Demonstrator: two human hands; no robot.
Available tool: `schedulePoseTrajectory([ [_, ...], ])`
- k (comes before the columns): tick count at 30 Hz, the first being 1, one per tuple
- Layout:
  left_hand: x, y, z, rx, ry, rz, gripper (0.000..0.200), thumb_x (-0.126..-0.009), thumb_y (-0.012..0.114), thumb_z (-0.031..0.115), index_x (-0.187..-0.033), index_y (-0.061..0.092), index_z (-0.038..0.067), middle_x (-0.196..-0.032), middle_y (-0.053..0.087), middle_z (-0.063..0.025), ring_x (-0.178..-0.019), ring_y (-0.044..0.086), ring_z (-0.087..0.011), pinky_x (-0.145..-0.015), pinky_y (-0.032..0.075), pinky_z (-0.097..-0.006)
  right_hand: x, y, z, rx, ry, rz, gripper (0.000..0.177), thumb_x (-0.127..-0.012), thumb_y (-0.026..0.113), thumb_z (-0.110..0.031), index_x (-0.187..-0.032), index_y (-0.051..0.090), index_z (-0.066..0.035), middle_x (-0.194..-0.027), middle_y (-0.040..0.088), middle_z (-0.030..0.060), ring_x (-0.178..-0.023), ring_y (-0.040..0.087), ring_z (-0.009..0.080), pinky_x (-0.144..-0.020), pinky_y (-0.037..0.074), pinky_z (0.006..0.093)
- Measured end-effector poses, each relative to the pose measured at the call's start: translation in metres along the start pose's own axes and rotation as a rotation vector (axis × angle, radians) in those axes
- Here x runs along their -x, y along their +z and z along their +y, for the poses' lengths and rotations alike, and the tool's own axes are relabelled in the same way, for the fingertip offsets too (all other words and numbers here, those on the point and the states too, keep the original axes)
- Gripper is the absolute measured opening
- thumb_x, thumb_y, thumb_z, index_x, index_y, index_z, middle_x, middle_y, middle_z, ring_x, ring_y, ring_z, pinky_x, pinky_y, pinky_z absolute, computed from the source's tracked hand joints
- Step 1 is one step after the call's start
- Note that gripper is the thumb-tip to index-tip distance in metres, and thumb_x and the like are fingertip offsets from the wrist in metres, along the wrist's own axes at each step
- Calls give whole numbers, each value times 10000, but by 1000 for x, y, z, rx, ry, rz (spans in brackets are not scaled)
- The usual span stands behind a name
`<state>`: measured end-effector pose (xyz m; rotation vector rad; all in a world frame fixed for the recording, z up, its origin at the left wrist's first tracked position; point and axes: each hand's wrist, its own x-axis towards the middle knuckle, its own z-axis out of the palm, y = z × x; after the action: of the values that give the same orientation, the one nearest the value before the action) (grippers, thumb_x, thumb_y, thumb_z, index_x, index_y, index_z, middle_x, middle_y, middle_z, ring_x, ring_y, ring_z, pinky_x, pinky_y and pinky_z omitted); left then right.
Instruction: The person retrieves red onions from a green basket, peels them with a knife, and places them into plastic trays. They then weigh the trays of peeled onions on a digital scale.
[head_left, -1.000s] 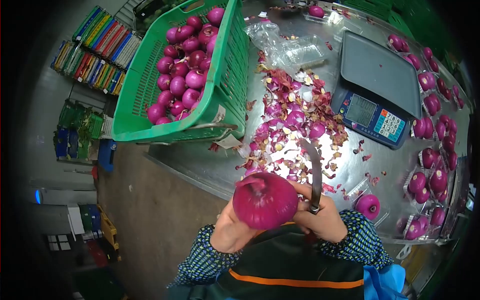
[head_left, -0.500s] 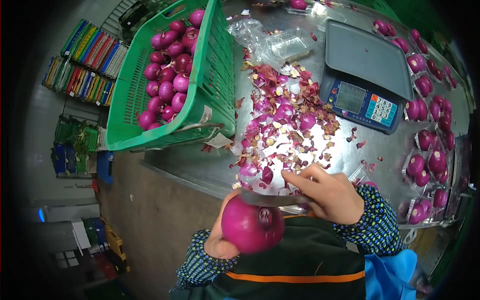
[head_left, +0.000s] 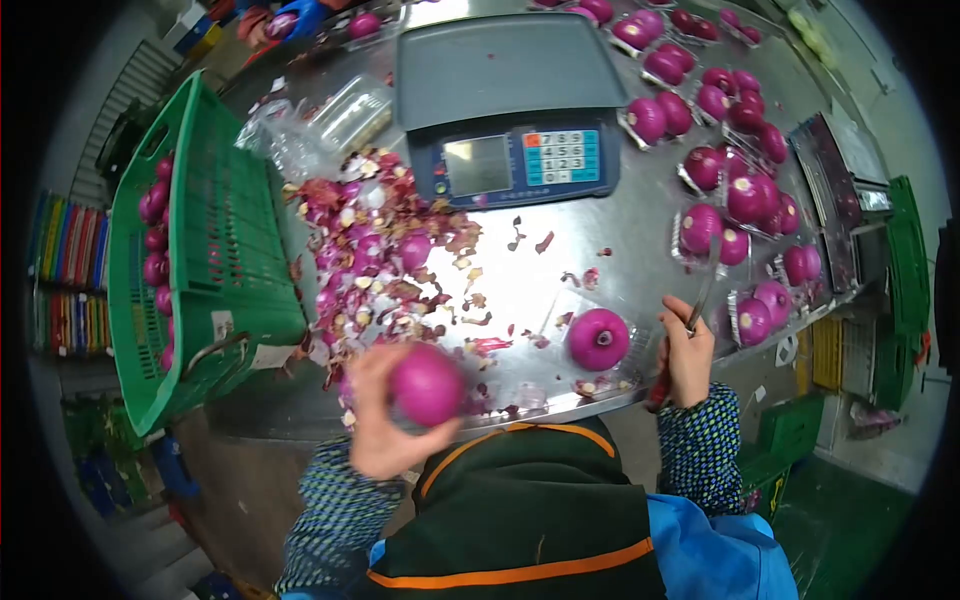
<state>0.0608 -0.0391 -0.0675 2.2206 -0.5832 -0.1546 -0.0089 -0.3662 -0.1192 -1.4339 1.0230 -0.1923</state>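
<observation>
My left hand (head_left: 375,420) is wrapped round a peeled red onion (head_left: 428,386), slightly blurred, above the table's near edge. A knife (head_left: 704,285) is gripped in my right hand (head_left: 686,352), its blade pointing up and away from me. Between my hands, another red onion (head_left: 598,339) sits at a clear plastic tray (head_left: 560,312) near the front edge. Beyond my left hand lies a heap of onion skins and trimmings (head_left: 370,250), with some purple onion shapes among them.
A green crate (head_left: 235,220) of red onions stands at the left. The digital scale (head_left: 510,130) is at the back centre. Packed onions in clear trays (head_left: 745,195) cover the right side of the metal table (head_left: 540,250). Another person's blue-gloved hand (head_left: 303,18) holds an onion at the far edge.
My view has swung to the right. The knife has come away from the onion, and my right hand has moved right. My left hand has lifted the onion over the table's edge.
</observation>
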Motion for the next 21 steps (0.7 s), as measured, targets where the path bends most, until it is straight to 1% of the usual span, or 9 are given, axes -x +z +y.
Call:
schedulePoseTrajectory([
  [1,-10,24,4,58,12,-77,809,-555,812,148,-1248,401,79,-1199,350,-141,-1130,416,-276,-932,422,-367,-15,-16,19,-9,1,17,304,-859,546,-123,-1127,565,18,-861,623,85,-653,535,74,-596,455,227],
  [3,-33,74,16,156,43,-197,808,-569,811,163,-1266,412,75,-1195,379,-159,-1149,409,-292,-949,409,-382,-31,-38,64,190,-37,-33,305,-843,549,-111,-1137,560,-28,-814,588,36,-460,464,58,-376,356,196],
  [4,-46,94,18,200,59,-239,806,-588,807,170,-1283,410,76,-1209,395,-177,-1170,399,-303,-963,397,-396,-31,-42,70,313,-11,-121,367,-828,535,-94,-1189,524,-31,-947,596,66,-501,490,75,-379,384,207],
  [8,-80,130,1,8,233,-430,780,-722,746,195,-1362,325,51,-1345,367,-237,-1259,353,-296,-1010,338,-388,-10,-32,64,37,166,-148,544,-810,480,-61,-1334,335,-47,-1162,557,128,-673,603,115,-372,423,219],
  [12,-95,142,-14,223,-456,-522,704,-810,676,206,-1340,298,-62,-1302,428,-242,-1122,499,-251,-947,398,-360,-7,-36,65,66,271,-309,588,-740,539,-15,-1304,373,-21,-1132,582,121,-575,583,106,-356,403,222],
  [14,-89,162,-30,455,-417,-538,662,-791,687,149,-1303,340,-87,-1260,475,-253,-984,582,-218,-861,456,-316,-10,-40,77,-38,212,-295,619,-707,566,8,-1300,388,-7,-1036,609,94,-489,528,89,-378,403,219],
  [15,-87,164,-30,531,-437,-538,633,-804,663,103,-1311,332,-83,-1267,469,-248,-966,583,-187,-824,473,-291,-12,-42,86,-63,73,-266,576,-701,574,-26,-1262,444,-9,-960,588,77,-672,546,85,-561,453,220],
  [16,-87,164,-24,603,-463,-539,607,-816,638,57,-1318,323,-78,-1274,462,-244,-947,585,-157,-786,490,-265,-14,-50,87,-57,62,-250,555,-710,572,-31,-1255,467,-14,-968,598,64,-708,533,76,-634,460,221],
  [21,-96,201,42,855,-581,-599,509,-844,513,-75,-1317,326,-55,-1299,434,-235,-898,606,-164,-748,535,-278,-43,-132,19,13,195,-193,498,-735,557,-24,-1226,483,7,-1001,602,54,-714,540,66,-554,440,196],
])
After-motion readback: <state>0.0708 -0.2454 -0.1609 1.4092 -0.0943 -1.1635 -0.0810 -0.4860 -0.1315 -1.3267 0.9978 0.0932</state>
